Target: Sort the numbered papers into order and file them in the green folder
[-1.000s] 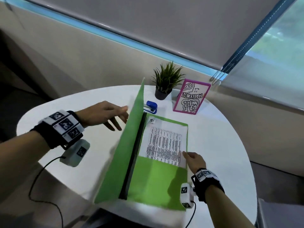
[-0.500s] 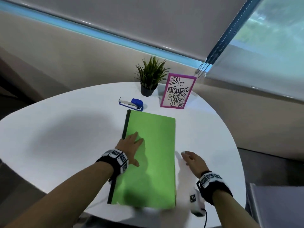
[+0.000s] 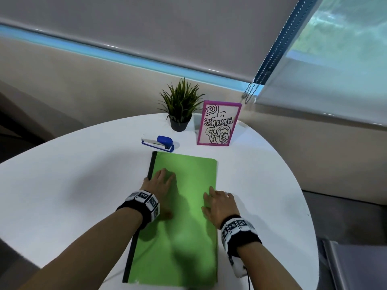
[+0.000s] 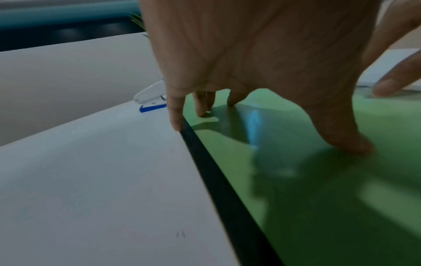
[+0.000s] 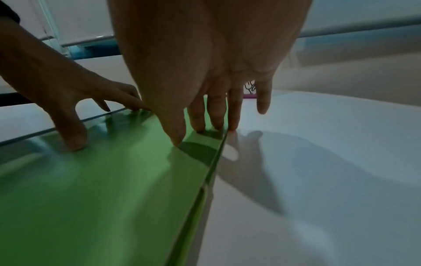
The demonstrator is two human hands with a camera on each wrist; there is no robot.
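The green folder (image 3: pixel 184 216) lies closed and flat on the white table (image 3: pixel 62 185), its black spine (image 3: pixel 138 227) on the left. My left hand (image 3: pixel 160 185) presses on the cover near the spine with spread, straight fingers (image 4: pixel 175 115). My right hand (image 3: pixel 218 203) rests flat on the folder's right edge (image 5: pixel 218 153), fingertips (image 5: pixel 198 126) on the cover and one finger on the table beside it. The numbered papers are hidden inside the folder (image 4: pixel 318 180). Neither hand holds anything.
A blue and white stapler (image 3: pixel 158 142) lies just beyond the folder's far left corner. Behind it stand a small potted plant (image 3: pixel 181 109) and a pink-framed drawing (image 3: pixel 217 123). The table's round edge runs close on the right and near side.
The open folder with the printed paper showing has been closed by my left hand swinging the cover over. Both hands now lie flat on the cover, the right having moved onto its edge.
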